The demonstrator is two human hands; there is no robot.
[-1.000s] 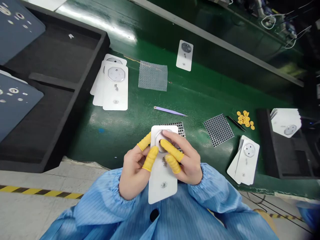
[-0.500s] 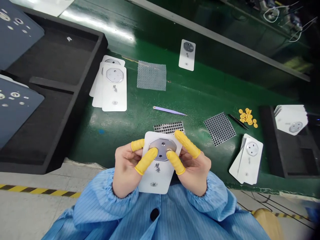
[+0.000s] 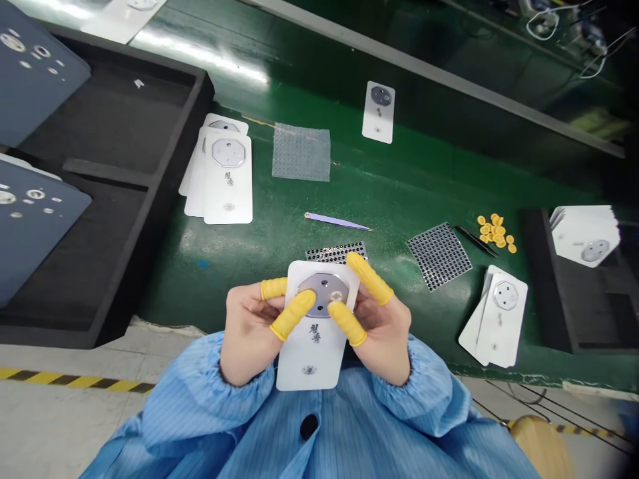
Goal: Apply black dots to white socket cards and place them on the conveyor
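A white phone back cover point(image 3: 309, 359) with a grey octagonal camera plate is held upright-facing in front of my chest. My left hand point(image 3: 254, 326) grips its left edge, thumb lying on the plate's left side. On the other edge, my right hand point(image 3: 379, 326) holds it too, its thumb at the lower right of the plate beside a pale ring-shaped spot. Yellow finger cots cover both thumbs and index fingers. Just beyond the cover's top edge lies a sheet of small black dots point(image 3: 332, 253), partly hidden. Purple tweezers point(image 3: 339, 221) rest farther off.
At left stand a stack of white covers point(image 3: 228, 193) and a black tray point(image 3: 174, 143) with blue-grey panels. A bubble sheet point(image 3: 301, 152) and a lone cover point(image 3: 378, 120) lie behind. Rightward are a dotted sheet point(image 3: 439, 257), black tweezers point(image 3: 476, 241), yellow finger cots point(image 3: 498, 231), covers point(image 3: 502, 319) and another tray point(image 3: 549, 299).
My right thumb has slid slightly down and left on the camera plate, uncovering more of the ring-shaped spot. Both hands still hold the cover. The view has shifted slightly.
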